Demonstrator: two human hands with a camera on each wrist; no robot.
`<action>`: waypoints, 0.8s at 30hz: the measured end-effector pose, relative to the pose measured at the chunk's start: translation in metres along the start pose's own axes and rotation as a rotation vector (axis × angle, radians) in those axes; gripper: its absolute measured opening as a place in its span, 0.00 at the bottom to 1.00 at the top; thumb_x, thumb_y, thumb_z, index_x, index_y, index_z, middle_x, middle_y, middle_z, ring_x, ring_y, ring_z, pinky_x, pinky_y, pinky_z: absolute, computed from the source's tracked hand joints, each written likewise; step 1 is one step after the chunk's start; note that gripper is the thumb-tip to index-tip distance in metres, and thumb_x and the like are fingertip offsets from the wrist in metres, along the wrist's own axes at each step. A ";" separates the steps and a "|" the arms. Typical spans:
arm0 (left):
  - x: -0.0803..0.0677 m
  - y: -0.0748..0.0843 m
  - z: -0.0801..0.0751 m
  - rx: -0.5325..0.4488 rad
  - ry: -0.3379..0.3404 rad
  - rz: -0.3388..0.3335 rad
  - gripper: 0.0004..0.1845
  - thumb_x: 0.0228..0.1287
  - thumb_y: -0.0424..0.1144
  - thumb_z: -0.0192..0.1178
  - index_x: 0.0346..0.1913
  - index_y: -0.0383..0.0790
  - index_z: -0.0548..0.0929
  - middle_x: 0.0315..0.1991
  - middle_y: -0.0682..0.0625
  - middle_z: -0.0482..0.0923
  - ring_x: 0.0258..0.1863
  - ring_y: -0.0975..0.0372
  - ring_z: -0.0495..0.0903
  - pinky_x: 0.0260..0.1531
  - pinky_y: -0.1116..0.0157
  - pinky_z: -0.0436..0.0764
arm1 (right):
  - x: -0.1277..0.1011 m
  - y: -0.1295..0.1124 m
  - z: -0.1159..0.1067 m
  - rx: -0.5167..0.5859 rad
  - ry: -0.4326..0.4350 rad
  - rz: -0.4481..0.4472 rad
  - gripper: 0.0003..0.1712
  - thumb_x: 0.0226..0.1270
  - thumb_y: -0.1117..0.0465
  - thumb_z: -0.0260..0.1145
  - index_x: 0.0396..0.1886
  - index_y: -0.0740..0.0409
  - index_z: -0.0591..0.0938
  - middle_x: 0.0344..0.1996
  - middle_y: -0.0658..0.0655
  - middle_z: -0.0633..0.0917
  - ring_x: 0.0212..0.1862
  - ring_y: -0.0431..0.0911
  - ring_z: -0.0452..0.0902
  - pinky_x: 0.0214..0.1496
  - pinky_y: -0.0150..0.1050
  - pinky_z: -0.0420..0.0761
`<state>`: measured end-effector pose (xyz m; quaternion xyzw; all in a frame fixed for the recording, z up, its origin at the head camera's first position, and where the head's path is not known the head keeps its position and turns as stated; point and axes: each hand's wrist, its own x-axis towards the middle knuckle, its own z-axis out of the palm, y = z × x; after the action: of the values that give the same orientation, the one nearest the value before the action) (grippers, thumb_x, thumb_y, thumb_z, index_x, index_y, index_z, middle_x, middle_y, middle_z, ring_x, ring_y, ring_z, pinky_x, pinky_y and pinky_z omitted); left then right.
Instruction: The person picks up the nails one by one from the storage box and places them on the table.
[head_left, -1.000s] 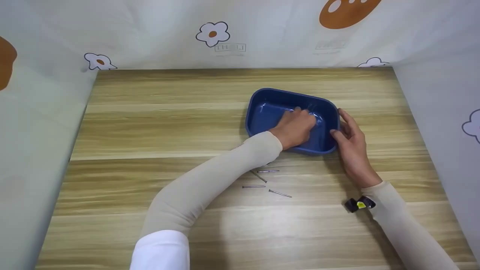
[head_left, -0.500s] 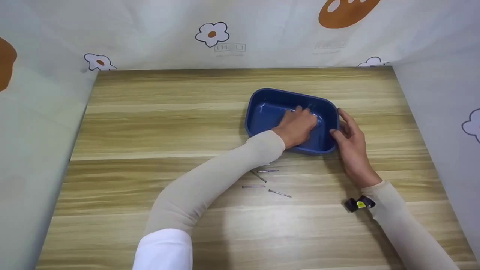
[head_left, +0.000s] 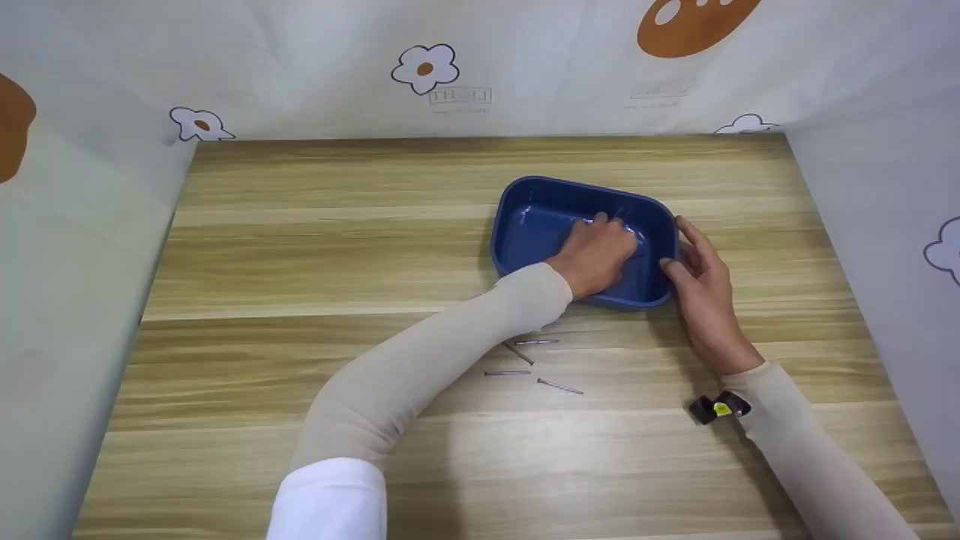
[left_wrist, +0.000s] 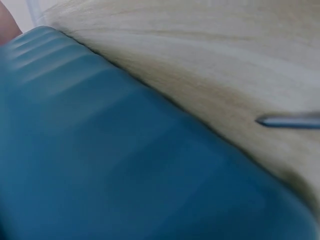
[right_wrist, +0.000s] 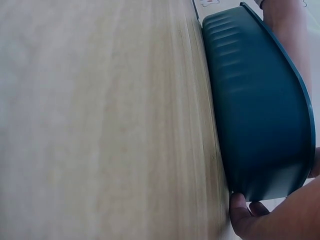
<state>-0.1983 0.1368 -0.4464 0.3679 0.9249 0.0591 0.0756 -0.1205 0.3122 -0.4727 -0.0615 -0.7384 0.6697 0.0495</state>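
Note:
A blue rectangular box [head_left: 525,236] with rounded corners stands on the wood-grain table. My left hand [head_left: 598,251] reaches down inside it, over the front wall, with its fingers bent toward the floor of the box. Its fingertips are hidden, so I cannot tell whether they pinch anything. My right hand [head_left: 705,300] grips the box's right end, thumb at the rim and fingers around the outer wall. In the right wrist view, fingers [right_wrist: 240,212] press low on the box wall [right_wrist: 260,115]. Several thin metal nails [head_left: 559,387] lie in front of the box, partly beside the left sleeve.
One nail [left_wrist: 292,121] points toward the box wall [left_wrist: 125,130] in the left wrist view. A small black device [head_left: 718,409] with a yellow label sits at the right wrist. Pale flower-printed sheeting [head_left: 315,67] borders the table [head_left: 300,240] at the back and sides.
My left hand has shifted slightly to the right inside the box, its forearm moving with it. The right hand, the box and the visible nails stay where they were.

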 end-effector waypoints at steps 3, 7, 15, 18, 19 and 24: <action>-0.003 -0.001 -0.001 0.005 0.006 0.002 0.12 0.76 0.41 0.68 0.58 0.48 0.91 0.61 0.45 0.87 0.63 0.49 0.82 0.58 0.47 0.86 | 0.000 0.000 0.001 0.005 -0.001 0.004 0.37 0.81 0.76 0.55 0.87 0.60 0.65 0.74 0.69 0.77 0.70 0.47 0.76 0.64 0.29 0.79; -0.006 -0.002 -0.002 -0.005 0.017 0.004 0.12 0.75 0.40 0.69 0.57 0.47 0.91 0.60 0.45 0.87 0.62 0.49 0.82 0.58 0.47 0.86 | 0.000 0.000 0.000 0.014 0.000 0.008 0.37 0.81 0.77 0.54 0.87 0.60 0.65 0.75 0.68 0.76 0.71 0.47 0.75 0.64 0.29 0.78; -0.013 -0.006 -0.005 -0.050 0.044 0.014 0.11 0.74 0.37 0.68 0.55 0.44 0.91 0.57 0.44 0.88 0.59 0.49 0.83 0.58 0.47 0.86 | 0.000 -0.001 0.000 -0.015 -0.003 0.008 0.37 0.82 0.76 0.55 0.87 0.59 0.65 0.76 0.67 0.76 0.71 0.46 0.75 0.64 0.28 0.79; -0.017 -0.008 -0.007 -0.067 0.061 0.021 0.11 0.74 0.36 0.68 0.55 0.42 0.91 0.56 0.44 0.88 0.57 0.49 0.83 0.57 0.47 0.87 | 0.000 -0.001 -0.001 -0.033 -0.003 0.009 0.37 0.82 0.75 0.56 0.87 0.59 0.66 0.75 0.67 0.76 0.71 0.46 0.75 0.63 0.28 0.79; -0.017 -0.008 -0.007 -0.068 0.071 0.024 0.11 0.75 0.35 0.67 0.55 0.42 0.91 0.55 0.44 0.88 0.57 0.49 0.84 0.56 0.47 0.87 | 0.000 -0.001 -0.001 -0.036 -0.003 0.010 0.37 0.82 0.75 0.56 0.87 0.59 0.66 0.76 0.67 0.76 0.71 0.46 0.75 0.64 0.28 0.79; -0.021 -0.010 -0.007 -0.067 0.109 0.039 0.09 0.75 0.34 0.65 0.50 0.41 0.92 0.54 0.43 0.88 0.54 0.49 0.84 0.54 0.48 0.88 | 0.000 0.000 -0.001 -0.038 -0.003 0.012 0.37 0.83 0.74 0.56 0.87 0.58 0.65 0.76 0.66 0.76 0.72 0.48 0.74 0.65 0.28 0.78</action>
<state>-0.1907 0.1146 -0.4389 0.3795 0.9177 0.1115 0.0360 -0.1204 0.3129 -0.4722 -0.0661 -0.7508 0.6558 0.0433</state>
